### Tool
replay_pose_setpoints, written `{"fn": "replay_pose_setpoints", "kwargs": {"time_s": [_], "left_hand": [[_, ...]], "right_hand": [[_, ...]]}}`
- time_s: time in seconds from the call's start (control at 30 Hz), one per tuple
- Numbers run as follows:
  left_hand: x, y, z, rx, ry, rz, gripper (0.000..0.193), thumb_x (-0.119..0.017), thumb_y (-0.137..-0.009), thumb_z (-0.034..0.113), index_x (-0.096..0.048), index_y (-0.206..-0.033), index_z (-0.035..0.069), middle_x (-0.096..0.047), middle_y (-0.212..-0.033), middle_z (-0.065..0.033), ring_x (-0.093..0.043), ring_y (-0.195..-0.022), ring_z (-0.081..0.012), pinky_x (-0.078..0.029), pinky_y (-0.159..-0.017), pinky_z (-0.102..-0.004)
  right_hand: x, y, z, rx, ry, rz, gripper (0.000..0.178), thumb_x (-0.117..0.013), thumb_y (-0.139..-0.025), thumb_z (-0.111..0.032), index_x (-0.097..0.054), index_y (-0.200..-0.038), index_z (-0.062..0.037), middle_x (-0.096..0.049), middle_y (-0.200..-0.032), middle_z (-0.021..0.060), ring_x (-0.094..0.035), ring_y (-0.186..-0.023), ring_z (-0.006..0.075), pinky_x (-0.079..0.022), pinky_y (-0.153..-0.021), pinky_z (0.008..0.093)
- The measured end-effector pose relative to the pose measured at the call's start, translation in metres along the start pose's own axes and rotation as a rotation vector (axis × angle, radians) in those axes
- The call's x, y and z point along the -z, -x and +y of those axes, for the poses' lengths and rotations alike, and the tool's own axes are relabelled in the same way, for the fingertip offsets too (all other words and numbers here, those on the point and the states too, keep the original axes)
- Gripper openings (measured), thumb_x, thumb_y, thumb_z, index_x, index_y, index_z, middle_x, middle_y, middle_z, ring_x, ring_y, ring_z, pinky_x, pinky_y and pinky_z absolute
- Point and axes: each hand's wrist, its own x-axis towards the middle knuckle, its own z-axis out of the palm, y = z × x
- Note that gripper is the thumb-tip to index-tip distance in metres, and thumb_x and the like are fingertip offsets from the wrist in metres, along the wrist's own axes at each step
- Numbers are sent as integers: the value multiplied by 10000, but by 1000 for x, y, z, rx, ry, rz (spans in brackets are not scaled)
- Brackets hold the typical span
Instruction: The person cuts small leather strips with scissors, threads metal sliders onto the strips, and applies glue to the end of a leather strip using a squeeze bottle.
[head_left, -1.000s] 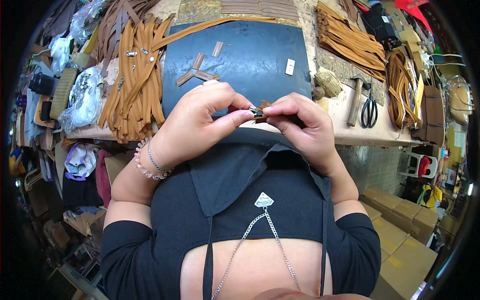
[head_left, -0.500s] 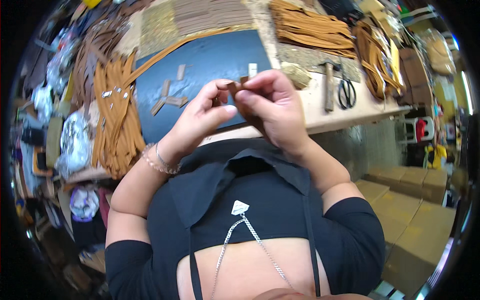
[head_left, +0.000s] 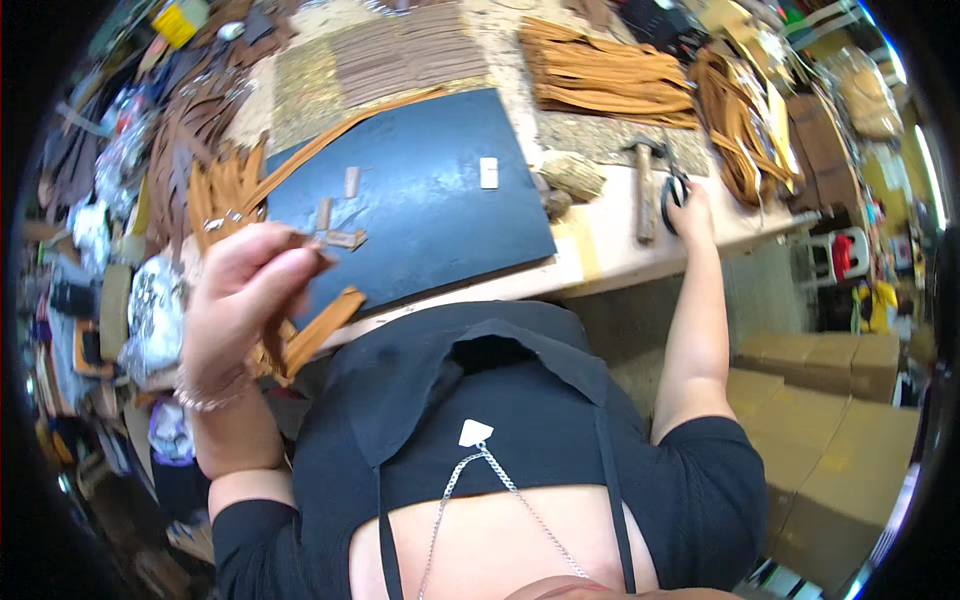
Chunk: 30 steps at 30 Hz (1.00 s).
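Note:
My left hand (head_left: 245, 300) is raised near the bench's left front edge, pinching a tan leather strap (head_left: 310, 335) whose end hangs down past the table edge. My right hand (head_left: 692, 212) is stretched far out to the right, its fingers closed over the black handles of a pair of scissors (head_left: 668, 200) lying on the bench. A hammer (head_left: 645, 185) lies just left of the scissors. Between my hands a dark blue cutting mat (head_left: 430, 215) carries a few short leather pieces (head_left: 340, 235) and a small white tab (head_left: 489, 172).
Stacks of tan leather straps lie at the back (head_left: 610, 75), at the right (head_left: 745, 125) and at the left (head_left: 215, 190) of the bench. Darker brown strips (head_left: 400, 50) sit behind the mat. Cardboard boxes (head_left: 840, 420) stand on the floor at the right.
My hands have separated. The right one let go of the strap and reached out right to the scissors. The left one moved left, keeping the strap.

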Motion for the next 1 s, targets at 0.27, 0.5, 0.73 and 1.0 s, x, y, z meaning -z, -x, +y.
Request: {"fn": "replay_pose_setpoints", "kwargs": {"time_s": [0.27,0.5,0.73,1.0], "left_hand": [[-48,-20,-26,297,358,-109,157,-616,-974,152,-671,-993,6,-631,-761,10,-556,-655,-38,-424,-607,-174],[-57,-31,-42,215,361,-25,155,-655,-952,169,-686,-934,19,-660,-762,-4,-598,-681,-51,-440,-602,-193],[-56,-26,-53,234,362,-23,160,-677,-930,159,-705,-906,4,-665,-788,-19,-604,-698,-63,-453,-620,-203],[-55,-25,-65,222,420,10,163,-671,-930,153,-697,-882,-1,-662,-775,-27,-594,-666,-66,-447,-598,-207]], "right_hand": [[28,42,-73,-310,-1355,-117,237,-696,-896,-121,-535,-1055,-49,-632,-868,44,-545,-572,104,-463,-513,248],[70,111,-209,-96,-1506,-1162,422,-452,-1029,-452,-538,-1181,-68,-551,-794,7,-513,-611,83,-424,-547,211],[90,136,-264,358,-1080,-1326,1009,-796,-541,-783,-546,-1193,-55,-420,-826,-69,-419,-755,49,-341,-658,217],[87,132,-268,449,-961,-1325,1010,-773,-585,-786,-524,-1196,-21,-524,-1019,-1,-487,-894,89,-428,-788,253]]}}
